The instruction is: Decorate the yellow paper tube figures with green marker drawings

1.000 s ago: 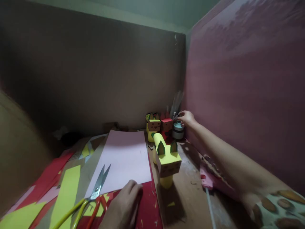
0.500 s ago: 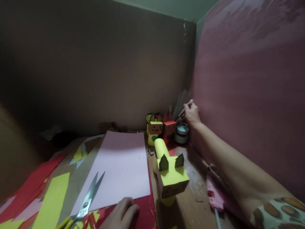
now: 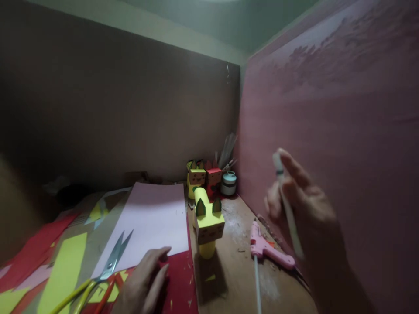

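My right hand is raised beside the pink wall, its fingers closed round a thin white pen-like stick. My left hand lies flat with fingers stretched out on red paper, its fingertips at the near edge of a pink paper sheet. Yellow-handled scissors lie open just left of that hand. A yellow paper animal figure with green ears stands between my hands.
A pink glue gun lies on the wooden desk at the right. In the far corner stand small paper box figures and a small jar with sticks. Yellow and red paper scraps cover the left side.
My right hand has drawn back from the jar in the corner toward me, carrying the white stick. My left hand's fingers have spread out on the red paper.
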The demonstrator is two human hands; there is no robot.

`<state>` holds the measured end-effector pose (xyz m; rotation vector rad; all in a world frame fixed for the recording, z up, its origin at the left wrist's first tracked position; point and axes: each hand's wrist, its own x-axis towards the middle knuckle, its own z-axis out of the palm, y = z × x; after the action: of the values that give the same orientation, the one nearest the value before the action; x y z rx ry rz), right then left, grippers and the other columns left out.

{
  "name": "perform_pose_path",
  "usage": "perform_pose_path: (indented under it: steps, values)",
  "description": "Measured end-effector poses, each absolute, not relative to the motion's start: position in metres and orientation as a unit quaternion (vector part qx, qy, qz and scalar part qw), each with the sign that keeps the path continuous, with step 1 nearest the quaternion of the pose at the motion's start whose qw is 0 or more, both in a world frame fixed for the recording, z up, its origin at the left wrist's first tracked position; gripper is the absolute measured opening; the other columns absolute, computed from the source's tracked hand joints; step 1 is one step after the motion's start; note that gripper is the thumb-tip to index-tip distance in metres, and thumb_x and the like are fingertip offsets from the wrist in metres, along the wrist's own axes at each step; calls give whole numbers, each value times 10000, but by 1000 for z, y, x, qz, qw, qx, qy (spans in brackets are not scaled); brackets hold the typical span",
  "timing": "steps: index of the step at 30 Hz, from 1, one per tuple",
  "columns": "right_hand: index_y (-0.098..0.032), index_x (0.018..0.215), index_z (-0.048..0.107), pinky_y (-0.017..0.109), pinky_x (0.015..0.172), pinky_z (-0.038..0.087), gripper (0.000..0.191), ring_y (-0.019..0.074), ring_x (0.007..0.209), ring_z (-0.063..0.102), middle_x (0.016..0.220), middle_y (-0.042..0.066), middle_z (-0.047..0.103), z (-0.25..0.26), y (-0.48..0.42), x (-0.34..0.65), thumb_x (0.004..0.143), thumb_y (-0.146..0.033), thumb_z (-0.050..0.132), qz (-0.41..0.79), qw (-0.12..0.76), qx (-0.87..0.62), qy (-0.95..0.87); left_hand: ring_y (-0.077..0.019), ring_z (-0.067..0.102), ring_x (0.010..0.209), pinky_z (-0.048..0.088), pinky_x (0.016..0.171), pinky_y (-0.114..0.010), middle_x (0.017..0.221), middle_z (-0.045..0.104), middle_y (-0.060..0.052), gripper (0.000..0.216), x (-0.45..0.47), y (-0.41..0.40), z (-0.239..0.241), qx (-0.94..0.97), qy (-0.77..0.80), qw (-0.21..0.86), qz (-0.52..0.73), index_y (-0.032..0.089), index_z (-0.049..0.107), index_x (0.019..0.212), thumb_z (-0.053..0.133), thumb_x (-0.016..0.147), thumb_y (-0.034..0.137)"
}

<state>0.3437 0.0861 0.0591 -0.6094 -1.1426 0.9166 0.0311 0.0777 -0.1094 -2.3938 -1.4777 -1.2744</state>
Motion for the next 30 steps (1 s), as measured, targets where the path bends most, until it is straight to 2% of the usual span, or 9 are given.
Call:
perform_pose_path:
  steps: [2, 5, 9, 11, 15, 17, 21, 25, 30]
  values:
    - [-416, 1310, 697, 197, 339, 239, 455, 94, 323, 379, 460, -78, 578, 20, 51, 350, 870, -414, 815, 600, 587, -244, -485, -172, 790, 796, 636, 706, -201, 982, 762, -27, 279, 41, 68, -96, -756, -467, 61, -455, 271, 552, 1280, 521, 1012, 202]
    - [-195, 949, 818, 160, 395, 288, 252, 34, 346, 400, 480, -37, 585, -38, 24, 341, 884, -439, 800, 770, 392, -247, -439, -173, 756, 778, 637, 715, -239, 1027, 715, -65, 319, 56, 47, -85, -765, -431, 78, -472, 253, 494, 1356, 495, 1038, 241]
    - [-126, 923, 749, 142, 345, 242, 283, 28, 302, 397, 498, -10, 657, -85, 18, 308, 915, -407, 768, 853, 354, -129, -360, -214, 751, 978, 633, 848, -311, 1249, 686, -139, 404, 73, 26, -88, -831, -339, 62, -437, 275, 422, 1464, 492, 1071, 335]
    - [-141, 933, 723, 143, 327, 264, 269, 34, 279, 347, 485, -37, 643, -94, 17, 294, 906, -407, 759, 863, 364, -105, -334, -244, 737, 1082, 624, 881, -333, 1221, 717, -148, 384, 79, 21, -88, -878, -275, 43, -388, 239, 426, 1472, 416, 1097, 323]
    - [-188, 983, 711, 153, 352, 363, 253, 37, 302, 249, 533, -78, 639, -92, 13, 284, 908, -430, 727, 882, 362, -85, -290, -178, 669, 657, 552, 608, -279, 794, 714, -28, 285, 85, 20, -83, -900, -230, 24, -369, 183, 531, 1345, 391, 1100, 228]
    - [-204, 1006, 721, 151, 361, 371, 258, 30, 319, 238, 598, -72, 679, -90, 12, 284, 862, -412, 770, 885, 366, -78, -276, -174, 639, 598, 499, 550, -274, 722, 680, -11, 254, 86, 22, -80, -886, -240, 32, -395, 166, 566, 1283, 398, 1102, 226]
    - [-181, 999, 729, 148, 415, 396, 258, 40, 347, 417, 619, -10, 728, -90, 17, 285, 773, -296, 774, 865, 385, -105, -305, -159, 611, 513, 448, 482, -265, 644, 650, 0, 286, 88, 29, -85, -871, -240, 32, -427, 193, 605, 1040, 340, 1120, 265]
    - [-149, 988, 749, 149, 424, 354, 270, 70, 426, 534, 583, 11, 701, -79, 25, 287, 752, -276, 780, 793, 398, -203, -414, -167, 653, 522, 468, 471, -265, 676, 708, -24, 367, 82, 39, -100, -871, -239, -1, -429, 214, 617, 1048, 269, 1125, 302]
    - [-143, 833, 830, 205, 556, 436, 254, 85, 587, 526, 679, 5, 657, -38, 41, 290, 866, -382, 752, 586, 324, -220, -710, -166, 687, 567, 551, 551, -220, 712, 745, 8, 227, 67, 46, -119, -887, -323, -94, -316, 315, 704, 1040, 501, 1052, 414]
